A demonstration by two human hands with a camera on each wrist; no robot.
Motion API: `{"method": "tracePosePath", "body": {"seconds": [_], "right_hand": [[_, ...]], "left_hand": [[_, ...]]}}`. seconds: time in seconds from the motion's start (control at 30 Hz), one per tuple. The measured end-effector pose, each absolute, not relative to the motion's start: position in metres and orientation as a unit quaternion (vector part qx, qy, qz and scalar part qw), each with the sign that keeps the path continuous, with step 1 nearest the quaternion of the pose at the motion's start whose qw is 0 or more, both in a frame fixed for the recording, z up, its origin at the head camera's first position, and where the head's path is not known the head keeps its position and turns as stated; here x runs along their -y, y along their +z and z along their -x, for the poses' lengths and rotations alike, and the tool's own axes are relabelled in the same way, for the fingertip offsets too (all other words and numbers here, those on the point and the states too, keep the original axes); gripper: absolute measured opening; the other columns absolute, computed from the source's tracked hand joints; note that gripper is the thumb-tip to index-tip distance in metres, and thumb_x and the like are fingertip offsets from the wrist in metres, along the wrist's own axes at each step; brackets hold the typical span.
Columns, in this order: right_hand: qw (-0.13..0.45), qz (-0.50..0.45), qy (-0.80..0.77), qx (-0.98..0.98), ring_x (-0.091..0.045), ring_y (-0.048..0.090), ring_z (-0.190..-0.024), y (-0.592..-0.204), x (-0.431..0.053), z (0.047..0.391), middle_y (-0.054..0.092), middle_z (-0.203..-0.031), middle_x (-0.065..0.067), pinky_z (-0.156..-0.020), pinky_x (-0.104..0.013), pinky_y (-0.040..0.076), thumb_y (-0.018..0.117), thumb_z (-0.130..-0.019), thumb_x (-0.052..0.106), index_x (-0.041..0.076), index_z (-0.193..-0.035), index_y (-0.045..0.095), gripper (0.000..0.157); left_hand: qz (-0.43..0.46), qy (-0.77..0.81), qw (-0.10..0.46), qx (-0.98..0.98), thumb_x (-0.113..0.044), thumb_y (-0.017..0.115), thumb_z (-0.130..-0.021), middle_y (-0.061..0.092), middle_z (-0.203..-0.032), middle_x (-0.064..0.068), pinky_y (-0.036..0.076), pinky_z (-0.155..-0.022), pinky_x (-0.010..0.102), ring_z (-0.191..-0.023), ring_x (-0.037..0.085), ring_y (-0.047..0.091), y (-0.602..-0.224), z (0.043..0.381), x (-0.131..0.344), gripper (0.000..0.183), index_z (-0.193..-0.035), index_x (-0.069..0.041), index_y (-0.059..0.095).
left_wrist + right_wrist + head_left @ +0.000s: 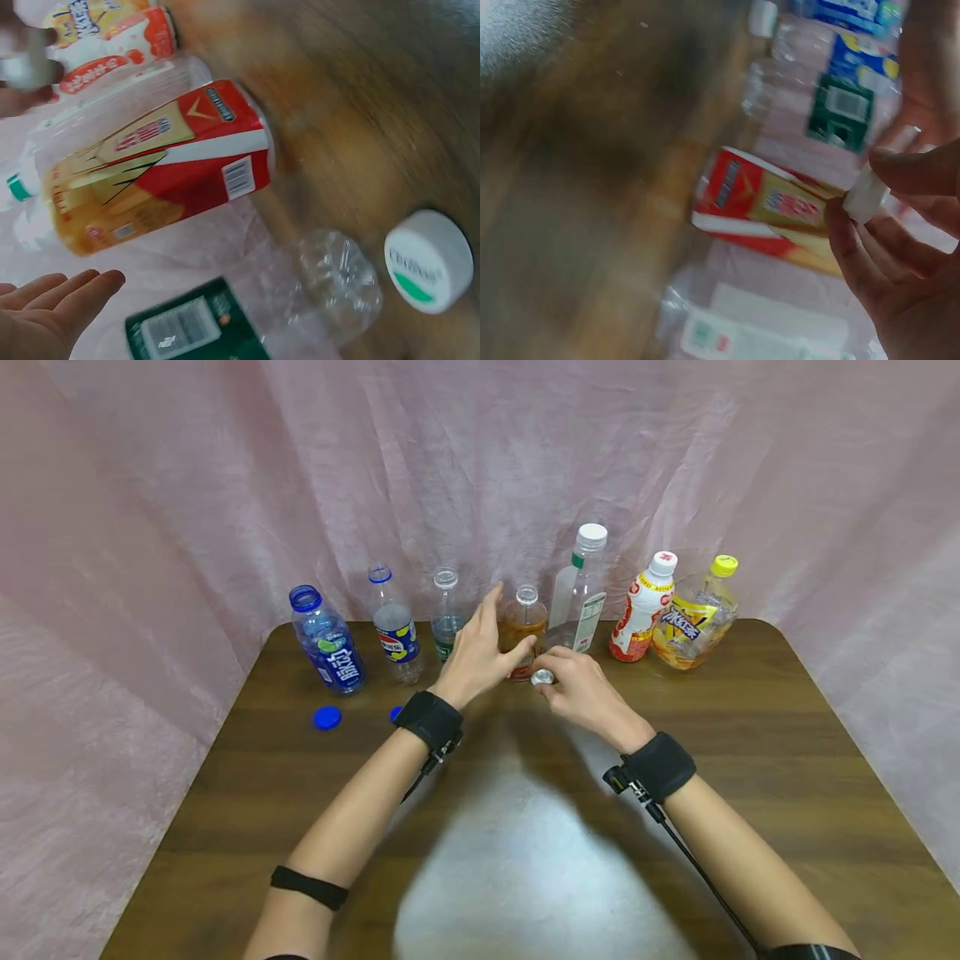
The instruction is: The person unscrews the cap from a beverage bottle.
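Between the thumb and fingers of my right hand [581, 693] is a small white bottle cap [870, 193], held in front of the uncapped bottle with a red and gold label [161, 161]. My left hand [480, 656] is just left of that bottle, its fingers extended and holding nothing. Whether it touches the bottle is hard to tell. An uncapped clear bottle with a green label [446, 627] stands behind the left hand, partly hidden. On the table before it lies a white cap with a green mark [429, 262].
To the left stand an uncapped blue bottle [330, 647] and an uncapped blue-labelled bottle [396, 635]; blue caps [327, 717] lie in front. To the right are capped bottles: a tall clear one [576, 602], a white and red one [641, 614], and a yellow-capped one [693, 622].
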State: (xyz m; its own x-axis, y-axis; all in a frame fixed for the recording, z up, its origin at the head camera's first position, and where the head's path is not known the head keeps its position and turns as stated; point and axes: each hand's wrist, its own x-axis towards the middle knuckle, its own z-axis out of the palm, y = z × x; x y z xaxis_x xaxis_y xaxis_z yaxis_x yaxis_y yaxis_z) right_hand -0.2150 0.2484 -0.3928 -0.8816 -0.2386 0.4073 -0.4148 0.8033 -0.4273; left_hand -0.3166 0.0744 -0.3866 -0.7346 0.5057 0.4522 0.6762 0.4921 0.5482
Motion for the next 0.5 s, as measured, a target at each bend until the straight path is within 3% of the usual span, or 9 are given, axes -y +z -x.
{"method": "tracePosePath", "body": {"seconds": [0.2, 0.37, 0.5], "right_hand": [[0.083, -0.175, 0.208, 0.959, -0.026, 0.069, -0.095, -0.420, -0.238, 0.232, 0.072, -0.103, -0.006, -0.080, -0.046, 0.056, 0.076, -0.083, 0.005, 0.010, -0.099, 0.076, 0.017], [0.051, -0.181, 0.193, 0.963, -0.024, 0.067, -0.092, -0.435, -0.230, 0.244, 0.070, -0.094, -0.003, -0.079, -0.045, 0.055, 0.079, -0.081, 0.004, 0.014, -0.090, 0.075, 0.014], [0.029, -0.192, 0.183, 0.964, -0.026, 0.067, -0.093, -0.439, -0.224, 0.253, 0.070, -0.098, -0.006, -0.081, -0.045, 0.056, 0.083, -0.081, 0.007, 0.012, -0.096, 0.076, 0.017]], "left_hand": [[0.383, -0.356, 0.143, 0.840, -0.037, 0.071, -0.097, 0.057, -0.147, 0.018, 0.054, -0.103, 0.047, -0.129, 0.033, 0.062, -0.381, 0.304, -0.060, 0.077, -0.156, -0.004, 0.035], [0.408, -0.324, 0.146, 0.841, -0.036, 0.069, -0.098, 0.061, -0.136, 0.016, 0.055, -0.101, 0.043, -0.123, 0.029, 0.064, -0.382, 0.298, -0.041, 0.065, -0.149, -0.005, 0.044], [0.407, -0.317, 0.145, 0.844, -0.036, 0.068, -0.099, 0.062, -0.134, 0.016, 0.057, -0.095, 0.041, -0.119, 0.029, 0.065, -0.381, 0.296, -0.023, 0.062, -0.148, -0.005, 0.046]]}}
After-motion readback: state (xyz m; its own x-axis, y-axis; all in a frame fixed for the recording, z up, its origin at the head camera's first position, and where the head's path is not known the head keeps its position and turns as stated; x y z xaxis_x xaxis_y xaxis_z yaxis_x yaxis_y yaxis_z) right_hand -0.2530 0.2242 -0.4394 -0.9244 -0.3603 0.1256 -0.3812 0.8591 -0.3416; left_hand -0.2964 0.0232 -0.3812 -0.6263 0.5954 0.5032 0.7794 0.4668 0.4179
